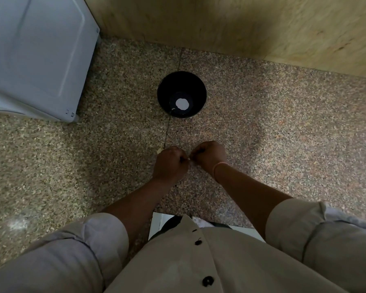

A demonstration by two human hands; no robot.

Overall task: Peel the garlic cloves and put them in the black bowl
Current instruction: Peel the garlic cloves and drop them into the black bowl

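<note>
The black bowl (181,94) stands on the speckled granite counter (283,127), with a pale round patch at its bottom. In front of it my left hand (170,163) and my right hand (209,154) are held close together, knuckles up, fingers curled. A small pale garlic clove (189,159) shows between their fingertips, pinched by both hands. Most of the clove is hidden by my fingers. A bit of pale garlic skin (160,149) lies on the counter just beyond my left hand.
A large white appliance (36,58) fills the back left of the counter. A yellowish wall (241,24) runs along the back. The counter's front edge (199,218) is near my body.
</note>
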